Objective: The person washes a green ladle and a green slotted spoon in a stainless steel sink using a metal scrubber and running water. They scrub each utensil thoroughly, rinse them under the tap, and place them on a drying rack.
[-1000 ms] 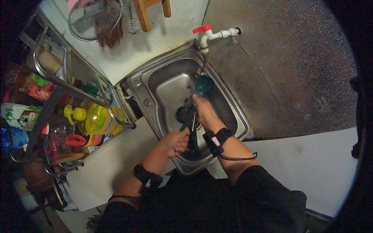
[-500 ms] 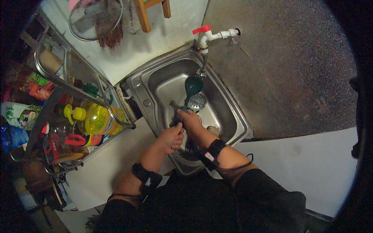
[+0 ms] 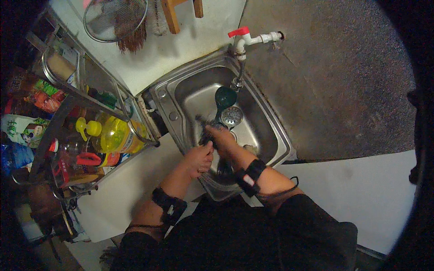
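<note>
Over the metal sink [image 3: 190, 97] my two hands work close together. My right hand [image 3: 220, 137] is closed around a dark, stringy-looking thing [image 3: 204, 128] whose kind I cannot make out. Just below and left of it, my left hand [image 3: 200, 159] is closed too, its grip facing the same dark bundle; what its fingers hold is hidden. A black piece [image 3: 224, 167] shows under my right wrist, partly covered. Beyond my hands lie a dark green ladle [image 3: 226, 97] and a round metal perforated skimmer [image 3: 232, 116] in the basin.
A white tap [image 3: 241, 47] with a red handle hangs over the sink's far side. On the left, a metal rack [image 3: 83, 86] holds a yellow liquid bottle [image 3: 113, 133] and several packages. A mesh strainer [image 3: 115, 20] hangs on the wall. Right of the sink is a dark wall surface [image 3: 334, 90].
My right hand has shifted slightly against the dark thing, both hands staying closed over the sink. The whole view has moved a little.
</note>
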Action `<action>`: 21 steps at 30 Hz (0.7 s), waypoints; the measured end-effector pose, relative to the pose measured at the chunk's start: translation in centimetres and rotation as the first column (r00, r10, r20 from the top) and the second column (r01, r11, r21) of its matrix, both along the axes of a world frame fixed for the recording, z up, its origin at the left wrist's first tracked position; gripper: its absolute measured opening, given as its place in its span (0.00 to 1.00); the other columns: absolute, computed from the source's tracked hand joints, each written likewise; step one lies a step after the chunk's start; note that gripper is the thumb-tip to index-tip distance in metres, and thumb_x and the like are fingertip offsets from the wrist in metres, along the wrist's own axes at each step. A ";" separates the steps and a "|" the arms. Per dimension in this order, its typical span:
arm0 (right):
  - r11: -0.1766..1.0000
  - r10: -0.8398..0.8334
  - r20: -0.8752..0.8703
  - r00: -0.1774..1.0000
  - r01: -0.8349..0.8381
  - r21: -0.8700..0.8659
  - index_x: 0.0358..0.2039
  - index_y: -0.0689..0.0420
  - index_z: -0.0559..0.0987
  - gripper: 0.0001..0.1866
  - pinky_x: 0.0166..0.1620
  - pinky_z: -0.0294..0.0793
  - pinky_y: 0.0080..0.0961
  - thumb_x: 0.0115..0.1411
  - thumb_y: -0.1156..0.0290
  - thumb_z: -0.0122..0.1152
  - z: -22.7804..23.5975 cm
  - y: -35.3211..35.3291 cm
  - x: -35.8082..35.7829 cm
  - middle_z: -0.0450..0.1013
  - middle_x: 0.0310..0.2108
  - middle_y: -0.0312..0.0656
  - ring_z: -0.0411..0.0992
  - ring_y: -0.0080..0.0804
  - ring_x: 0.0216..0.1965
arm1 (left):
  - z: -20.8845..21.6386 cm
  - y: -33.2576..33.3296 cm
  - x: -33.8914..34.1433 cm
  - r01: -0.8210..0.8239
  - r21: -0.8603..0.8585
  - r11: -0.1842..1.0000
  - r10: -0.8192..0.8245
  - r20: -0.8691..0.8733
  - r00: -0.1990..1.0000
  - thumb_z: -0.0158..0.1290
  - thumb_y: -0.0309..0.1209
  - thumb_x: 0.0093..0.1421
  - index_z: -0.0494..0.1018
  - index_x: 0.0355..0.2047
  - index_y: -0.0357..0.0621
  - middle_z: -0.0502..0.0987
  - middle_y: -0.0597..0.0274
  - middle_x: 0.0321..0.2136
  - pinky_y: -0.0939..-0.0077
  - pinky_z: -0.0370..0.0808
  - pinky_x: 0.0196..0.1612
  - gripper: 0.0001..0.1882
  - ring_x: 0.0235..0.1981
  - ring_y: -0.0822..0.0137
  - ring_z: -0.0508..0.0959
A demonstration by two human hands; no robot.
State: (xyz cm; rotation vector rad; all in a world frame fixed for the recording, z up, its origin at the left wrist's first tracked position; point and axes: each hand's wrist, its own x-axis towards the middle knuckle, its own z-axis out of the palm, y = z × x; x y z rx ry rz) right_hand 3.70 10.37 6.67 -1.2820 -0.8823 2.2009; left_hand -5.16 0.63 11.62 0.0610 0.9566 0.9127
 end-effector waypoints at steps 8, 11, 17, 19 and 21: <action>0.998 -0.044 0.014 0.999 0.043 0.045 0.35 0.57 0.67 0.13 0.26 0.66 0.24 0.51 0.66 0.57 -0.7 -0.4 0.5 0.68 0.24 0.37 0.67 0.27 0.23 | -0.7 -0.2 0.2 0.029 -0.063 0.998 -0.029 -0.011 1.000 0.38 0.49 0.58 0.60 0.23 0.52 0.55 0.74 0.10 0.85 0.48 0.07 0.16 0.08 0.79 0.52; 0.985 -0.153 -0.057 0.987 0.157 0.071 0.38 0.61 0.67 0.20 0.29 0.68 0.26 0.51 0.60 0.57 -3.2 1.7 0.8 0.69 0.28 0.41 0.68 0.31 0.26 | -0.6 -0.7 0.7 0.053 -0.083 0.995 -0.059 -0.067 0.996 0.38 0.49 0.59 0.59 0.23 0.52 0.56 0.74 0.10 0.85 0.49 0.08 0.16 0.08 0.79 0.52; 0.906 -0.349 0.321 0.880 0.229 0.356 0.45 0.68 0.65 0.35 0.38 0.67 0.27 0.50 0.47 0.53 -7.9 4.4 1.6 0.69 0.36 0.52 0.68 0.39 0.36 | -0.4 -0.8 1.3 0.073 -0.088 0.993 -0.084 -0.127 0.988 0.38 0.47 0.59 0.59 0.24 0.52 0.56 0.75 0.11 0.86 0.49 0.09 0.14 0.08 0.79 0.52; 0.831 -0.485 0.281 0.829 0.336 0.444 0.45 0.68 0.65 0.35 0.40 0.67 0.28 0.50 0.47 0.52 -8.0 5.0 1.8 0.68 0.38 0.53 0.68 0.39 0.38 | -0.4 -0.8 1.6 0.077 -0.090 0.993 -0.090 -0.159 0.983 0.38 0.46 0.59 0.59 0.24 0.52 0.56 0.75 0.11 0.86 0.49 0.09 0.14 0.08 0.80 0.52; 0.810 -0.528 0.164 0.833 0.437 0.391 0.44 0.66 0.64 0.30 0.39 0.69 0.29 0.52 0.52 0.51 -7.1 5.4 1.9 0.68 0.38 0.50 0.68 0.38 0.37 | -0.4 -0.9 1.7 0.075 -0.078 0.994 -0.088 -0.179 0.980 0.39 0.46 0.59 0.58 0.24 0.52 0.56 0.74 0.11 0.86 0.48 0.09 0.14 0.08 0.80 0.52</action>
